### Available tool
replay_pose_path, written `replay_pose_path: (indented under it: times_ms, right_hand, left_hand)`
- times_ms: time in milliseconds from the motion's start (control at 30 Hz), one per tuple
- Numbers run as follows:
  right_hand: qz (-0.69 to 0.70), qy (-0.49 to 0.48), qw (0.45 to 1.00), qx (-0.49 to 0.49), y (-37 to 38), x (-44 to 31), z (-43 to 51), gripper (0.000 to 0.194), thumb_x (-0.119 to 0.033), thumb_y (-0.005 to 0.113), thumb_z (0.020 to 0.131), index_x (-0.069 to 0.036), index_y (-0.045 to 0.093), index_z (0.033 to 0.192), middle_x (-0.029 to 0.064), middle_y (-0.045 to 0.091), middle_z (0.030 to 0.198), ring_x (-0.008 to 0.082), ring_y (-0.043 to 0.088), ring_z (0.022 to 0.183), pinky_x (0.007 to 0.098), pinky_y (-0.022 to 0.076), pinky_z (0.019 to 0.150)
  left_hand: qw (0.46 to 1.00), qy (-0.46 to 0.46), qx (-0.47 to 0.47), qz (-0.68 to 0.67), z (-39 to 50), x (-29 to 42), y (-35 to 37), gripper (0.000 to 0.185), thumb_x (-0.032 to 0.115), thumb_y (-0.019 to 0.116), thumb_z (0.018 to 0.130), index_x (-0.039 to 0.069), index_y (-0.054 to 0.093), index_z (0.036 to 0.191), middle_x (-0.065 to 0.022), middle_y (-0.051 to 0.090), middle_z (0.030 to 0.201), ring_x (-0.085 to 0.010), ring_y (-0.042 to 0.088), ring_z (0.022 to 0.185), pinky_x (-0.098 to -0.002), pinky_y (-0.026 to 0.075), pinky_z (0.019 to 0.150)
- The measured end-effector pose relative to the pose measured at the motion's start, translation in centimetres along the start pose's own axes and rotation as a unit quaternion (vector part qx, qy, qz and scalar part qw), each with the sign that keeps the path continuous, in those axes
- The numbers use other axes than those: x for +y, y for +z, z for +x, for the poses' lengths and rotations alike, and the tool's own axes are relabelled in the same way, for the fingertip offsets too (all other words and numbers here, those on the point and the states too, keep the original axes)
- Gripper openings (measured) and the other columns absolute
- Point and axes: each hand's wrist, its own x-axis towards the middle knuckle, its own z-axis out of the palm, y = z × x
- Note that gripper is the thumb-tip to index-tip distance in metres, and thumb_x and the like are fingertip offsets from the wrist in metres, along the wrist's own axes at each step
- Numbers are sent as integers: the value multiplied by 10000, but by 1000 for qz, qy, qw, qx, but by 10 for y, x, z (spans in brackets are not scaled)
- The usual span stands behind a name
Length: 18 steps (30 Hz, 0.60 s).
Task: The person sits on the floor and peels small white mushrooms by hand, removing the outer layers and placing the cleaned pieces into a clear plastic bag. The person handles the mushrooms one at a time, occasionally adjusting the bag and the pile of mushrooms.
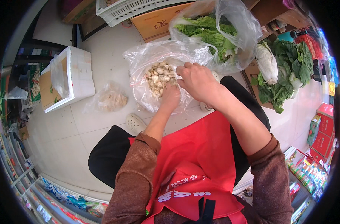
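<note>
Garlic bulbs point(158, 77) lie in an opened clear plastic bag point(139, 89) on the tiled floor between my feet. My left hand point(171, 95) reaches into this bag, its fingers down among the bulbs at their lower right; the fingertips are partly hidden, so its hold is unclear. At the bag's right side is my right hand point(196, 79), with bent fingers near the plastic rim; whether they pinch the film cannot be made out. A smaller clear bag with pale contents point(112, 99) rests on the floor to the left.
Left stands a white foam box point(81, 75) with cardboard and plastic inside. Beyond the garlic are a cardboard box point(156, 23), a white crate point(125, 14) and a plastic bag of leafy greens point(209, 30). A Chinese cabbage point(266, 63) and more greens point(287, 67) are at right.
</note>
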Motion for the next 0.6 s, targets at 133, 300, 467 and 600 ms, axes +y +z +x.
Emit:
replay_pose_path:
  times_ms: [133, 300, 467, 600]
  right_hand:
    - [-24, 4, 1000, 2, 1, 2, 3, 216, -202, 621, 867, -6, 618, 957, 186, 640, 944, 355, 648, 907, 431, 526, 786]
    - [-5, -6, 1000, 16, 4, 5, 2, 175, -170, 592, 871, -13, 621, 941, 182, 654, 907, 351, 660, 890, 436, 530, 779]
    - [59, 1, 998, -11, -2, 1, 7, 191, -153, 561, 877, -11, 621, 990, 192, 671, 882, 359, 658, 908, 445, 516, 806]
    - [228, -4, 973, -40, -8, -12, 10, 273, -181, 568, 883, -5, 600, 1090, 192, 682, 894, 369, 652, 906, 445, 496, 820]
  left_hand:
    - [996, -5, -79, 38, -7, -7, -3, 229, 39, 592, 807, 12, 628, 1032, -184, 629, 964, -381, 574, 949, -458, 500, 791]
    - [853, -251, -99, -448, -1, -7, -64, 331, 63, 576, 903, 16, 553, 1230, -109, 618, 992, -222, 584, 897, -370, 501, 777]
    - [639, -210, -114, -731, -16, 19, -164, 487, 12, 520, 935, -13, 418, 1411, -42, 562, 1114, -133, 561, 842, -300, 494, 839]
    - [721, -209, -47, -659, -30, 45, -202, 436, 15, 529, 942, -15, 472, 1373, -58, 585, 1143, -129, 584, 950, -298, 510, 872]
